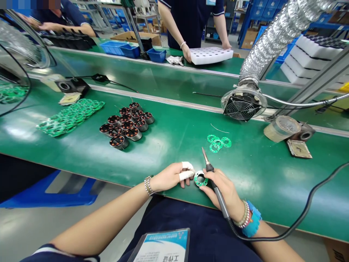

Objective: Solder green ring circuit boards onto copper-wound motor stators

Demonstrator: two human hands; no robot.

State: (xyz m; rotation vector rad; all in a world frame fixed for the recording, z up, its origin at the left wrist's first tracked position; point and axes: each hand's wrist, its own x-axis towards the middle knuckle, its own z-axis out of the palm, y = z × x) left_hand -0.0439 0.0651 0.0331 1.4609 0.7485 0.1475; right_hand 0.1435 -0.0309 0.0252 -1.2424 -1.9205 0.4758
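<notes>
My right hand [227, 191] is closed around a soldering iron [220, 200], its metal tip pointing up and away from me. The thumb and index finger of that hand also touch a stator with a green ring-shaped circuit board [200, 183] on top, near the table's front edge. My left hand [174, 176], with white finger covers on two fingers, is pinched together at the stator's left side. Whatever lies between those fingertips is too small to make out. Several loose green ring boards [216, 145] lie beyond the iron's tip.
Several stators with copper windings [127, 125] stand left of centre, beside rows of green boards [71, 116]. A fume-extractor fan [242, 105] hangs at the right, near a plastic cup [282, 128] and a soldering sponge [299, 148]. Across the bench, a co-worker holds a white foam tray [211, 56].
</notes>
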